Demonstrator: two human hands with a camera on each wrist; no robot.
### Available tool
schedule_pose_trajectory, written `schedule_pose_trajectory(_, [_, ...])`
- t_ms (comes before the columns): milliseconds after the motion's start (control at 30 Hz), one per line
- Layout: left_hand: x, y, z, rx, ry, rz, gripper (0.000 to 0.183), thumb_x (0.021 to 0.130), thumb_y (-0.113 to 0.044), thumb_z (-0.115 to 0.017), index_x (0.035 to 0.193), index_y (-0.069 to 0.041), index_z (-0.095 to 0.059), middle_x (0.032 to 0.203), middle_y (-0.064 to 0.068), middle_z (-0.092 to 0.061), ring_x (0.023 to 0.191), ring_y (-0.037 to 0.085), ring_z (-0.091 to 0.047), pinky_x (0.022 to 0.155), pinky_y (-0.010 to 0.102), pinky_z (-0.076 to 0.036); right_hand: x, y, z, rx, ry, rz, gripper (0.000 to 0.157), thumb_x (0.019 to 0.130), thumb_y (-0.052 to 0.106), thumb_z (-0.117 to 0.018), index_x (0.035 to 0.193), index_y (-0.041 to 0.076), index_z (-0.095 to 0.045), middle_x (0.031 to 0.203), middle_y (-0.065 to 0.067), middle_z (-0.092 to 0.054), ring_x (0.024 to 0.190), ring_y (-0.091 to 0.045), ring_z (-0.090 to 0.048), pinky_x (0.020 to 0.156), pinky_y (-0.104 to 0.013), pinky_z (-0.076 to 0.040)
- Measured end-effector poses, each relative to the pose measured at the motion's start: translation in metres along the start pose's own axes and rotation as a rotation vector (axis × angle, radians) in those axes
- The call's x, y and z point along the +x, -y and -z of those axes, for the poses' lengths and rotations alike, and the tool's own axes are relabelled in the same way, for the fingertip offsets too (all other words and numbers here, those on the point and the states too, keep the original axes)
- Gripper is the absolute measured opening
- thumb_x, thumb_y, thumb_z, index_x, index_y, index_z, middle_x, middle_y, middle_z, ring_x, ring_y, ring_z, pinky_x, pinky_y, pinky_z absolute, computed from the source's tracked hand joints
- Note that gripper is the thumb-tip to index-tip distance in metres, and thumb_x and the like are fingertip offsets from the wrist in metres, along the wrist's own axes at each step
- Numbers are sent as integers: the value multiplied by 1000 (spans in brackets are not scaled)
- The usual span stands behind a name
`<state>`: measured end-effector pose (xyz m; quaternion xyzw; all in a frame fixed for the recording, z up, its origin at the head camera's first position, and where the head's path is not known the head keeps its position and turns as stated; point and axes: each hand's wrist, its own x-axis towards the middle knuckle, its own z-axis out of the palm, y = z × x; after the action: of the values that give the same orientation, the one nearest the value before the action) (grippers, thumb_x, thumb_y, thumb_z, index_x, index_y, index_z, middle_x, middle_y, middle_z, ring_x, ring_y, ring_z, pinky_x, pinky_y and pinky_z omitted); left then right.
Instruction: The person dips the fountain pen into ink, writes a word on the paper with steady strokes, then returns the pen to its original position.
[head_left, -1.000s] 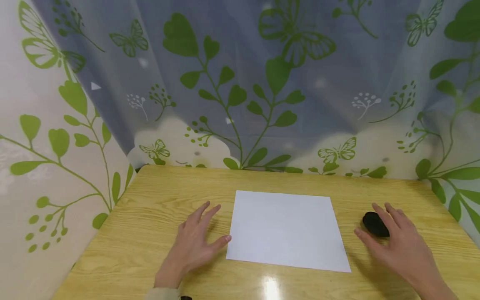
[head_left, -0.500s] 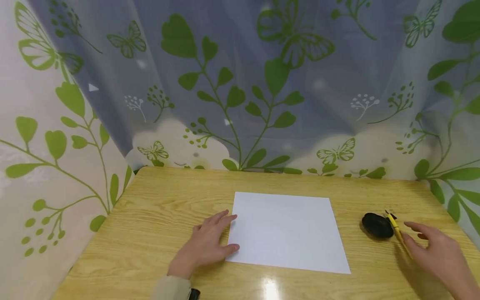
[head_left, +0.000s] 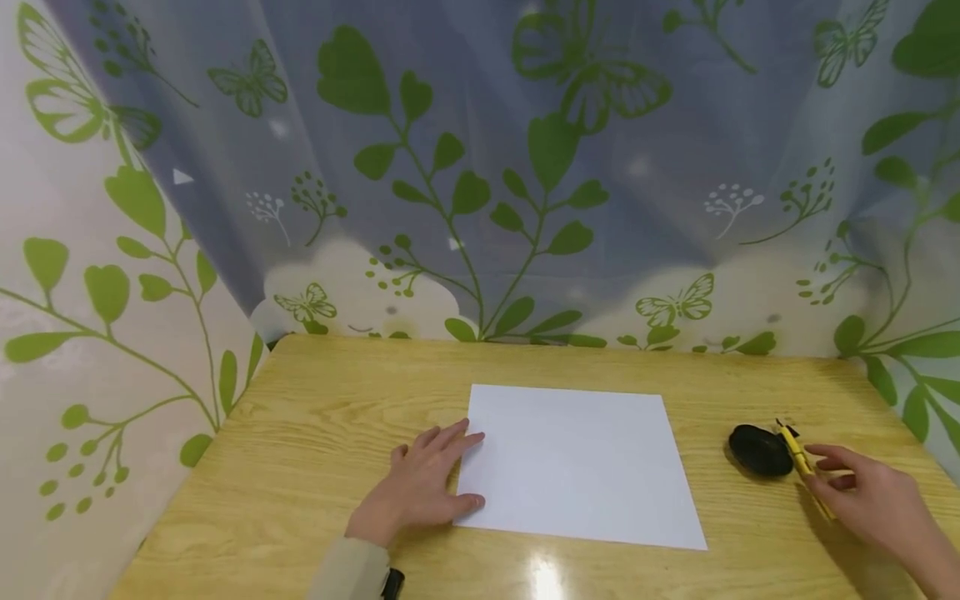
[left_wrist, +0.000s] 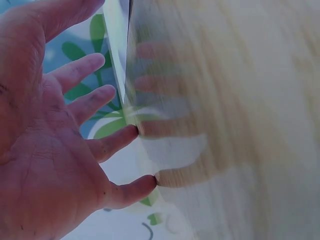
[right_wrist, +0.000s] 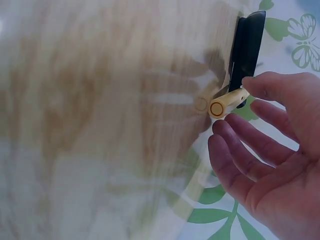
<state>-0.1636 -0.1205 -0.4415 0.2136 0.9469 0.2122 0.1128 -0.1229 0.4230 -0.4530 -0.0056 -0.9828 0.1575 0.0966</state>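
Note:
A blank white sheet of paper [head_left: 573, 467] lies flat on the wooden table. My left hand [head_left: 427, 479] rests at its left edge, fingers spread and the tips overlapping the paper; in the left wrist view the same hand [left_wrist: 65, 145] has its palm showing and holds nothing. At the right lies a slim yellow pen [head_left: 797, 454] with a dark tip, slanting beside a black oval dish [head_left: 760, 451]. My right hand [head_left: 873, 492] pinches the pen between thumb and index finger. In the right wrist view its other fingers curl loosely near the pen's round end [right_wrist: 218, 108].
The glossy table [head_left: 360, 383] ends at a curtain [head_left: 480, 208] with green leaves and butterflies, which also hangs along the left and right sides. A dark band [head_left: 392, 583] shows at my left sleeve [head_left: 352, 567].
My left hand has moved right onto the paper's edge. My right hand has shifted right, off from over the black dish, uncovering it and the pen, and its fingers have closed in on the pen.

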Motion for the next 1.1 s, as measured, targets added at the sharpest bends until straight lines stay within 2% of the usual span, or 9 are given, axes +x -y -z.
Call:
schedule_pose_trajectory(100, [1, 0, 0, 14, 24, 12, 73, 90, -50, -72, 154, -29, -46, 168, 0, -32, 151, 47, -29, 105, 83, -25, 2, -1, -2, -5, 21, 10, 40, 85, 12, -78, 116, -10, -66, 89, -21, -75, 63, -20, -72, 55, -37, -50])
schedule_pose_trajectory(267, [1, -3, 2, 18, 51, 16, 71, 89, -49, -74, 152, -28, -49, 167, 1, -35, 152, 46, -27, 106, 82, -24, 7, -1, -2, -12, 55, 2, 43, 87, 12, -77, 120, -12, -63, 87, -21, -75, 67, -30, -73, 58, -45, -52])
schedule_pose_trajectory(467, [0, -3, 2, 8, 55, 18, 71, 89, -49, -74, 152, -27, -50, 167, 0, -34, 153, 45, -25, 107, 81, -23, 9, -5, -2, -2, 59, 31, 44, 83, 7, -77, 122, -9, -63, 86, -18, -75, 63, -19, -70, 57, -43, -52])
schedule_pose_trajectory(600, [-1, -2, 2, -10, 63, 19, 71, 89, -49, -74, 152, -27, -49, 168, 0, -33, 154, 44, -23, 109, 81, -21, 8, -3, 0, 5, 58, 43, 54, 82, 4, -77, 129, -10, -56, 86, -19, -75, 61, -15, -68, 54, -38, -52])
schedule_pose_trajectory(800, [0, -2, 2, -16, 61, 15, 71, 88, -50, -75, 151, -28, -50, 167, 1, -33, 154, 45, -23, 109, 81, -20, 1, 5, 2, 16, -38, 81, 78, 79, -5, -77, 148, -6, -41, 82, -19, -71, 55, -6, -60, 47, -27, -46])
schedule_pose_trajectory(900, [0, -2, 2, -13, 59, 22, 71, 87, -50, -76, 150, -28, -51, 167, 1, -34, 153, 45, -25, 108, 81, -21, -2, 11, 2, 19, -118, 155, 86, 75, -9, -80, 152, -2, -41, 79, -14, -68, 53, 2, -56, 46, -21, -45])
schedule_pose_trajectory(1033, [1, -3, 3, -6, 51, 28, 72, 86, -51, -78, 149, -28, -52, 166, 1, -36, 151, 46, -27, 107, 81, -24, -7, 20, 1, 45, -198, 251, 81, 72, -14, -79, 147, 0, -50, 82, -10, -62, 56, 7, -57, 48, -10, -44])
schedule_pose_trajectory(1100, [1, -4, 4, 1, 49, 30, 72, 85, -51, -79, 148, -27, -53, 165, 1, -37, 150, 47, -29, 106, 81, -25, -8, 25, 2, 66, -213, 258, 75, 72, -14, -77, 142, -2, -54, 85, -11, -59, 58, 9, -57, 49, -6, -42])
